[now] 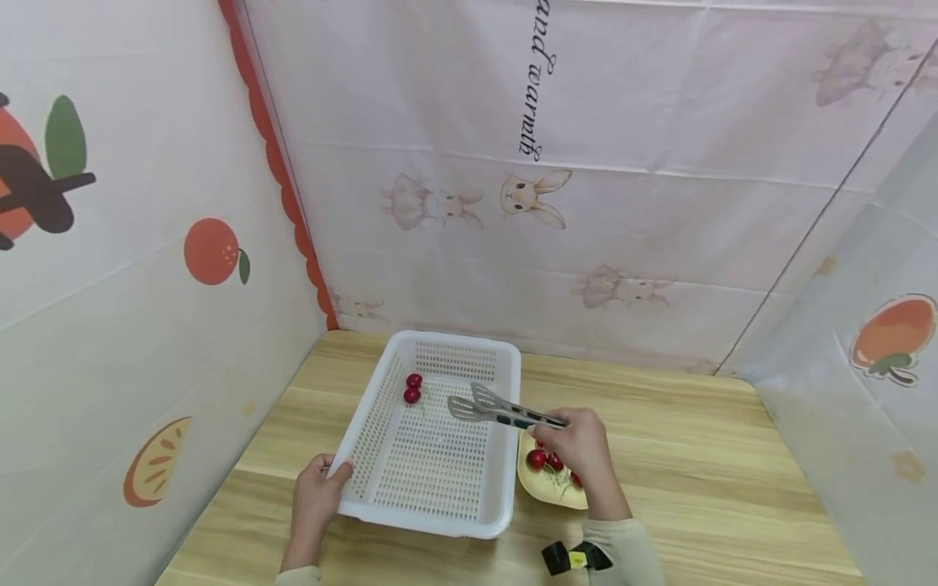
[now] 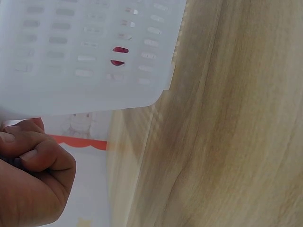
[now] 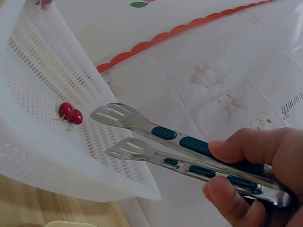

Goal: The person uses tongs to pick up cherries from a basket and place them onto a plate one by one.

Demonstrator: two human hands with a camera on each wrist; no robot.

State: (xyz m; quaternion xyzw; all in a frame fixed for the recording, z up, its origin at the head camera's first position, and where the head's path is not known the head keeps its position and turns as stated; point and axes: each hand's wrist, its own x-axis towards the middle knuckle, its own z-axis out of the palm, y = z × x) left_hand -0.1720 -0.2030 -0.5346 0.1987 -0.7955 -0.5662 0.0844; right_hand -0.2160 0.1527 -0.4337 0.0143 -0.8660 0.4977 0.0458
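Note:
My left hand [image 1: 317,494] grips the near-left corner of a white slotted plastic basket [image 1: 506,488], thumb over the rim. Inside the basket, by its left wall, lie two red cherries [image 1: 413,388] with thin stems. In my right hand [image 1: 579,443] are metal tongs [image 3: 189,146] with dark green grip pads; their slotted heads stand apart over the basket with nothing between them. Below the right hand, a pale yellow dish [image 1: 538,488] holds several cherries [image 1: 537,460], partly hidden by that hand. The left wrist view shows the left hand [image 2: 35,175] with curled fingers by the basket's rim.
A wood-grain table [image 1: 696,472] carries the basket and the dish, which sits close against the basket's right side. Printed cloth walls [image 1: 454,268] enclose the table at the back and both sides. A black strap [image 1: 564,558] is around the right wrist.

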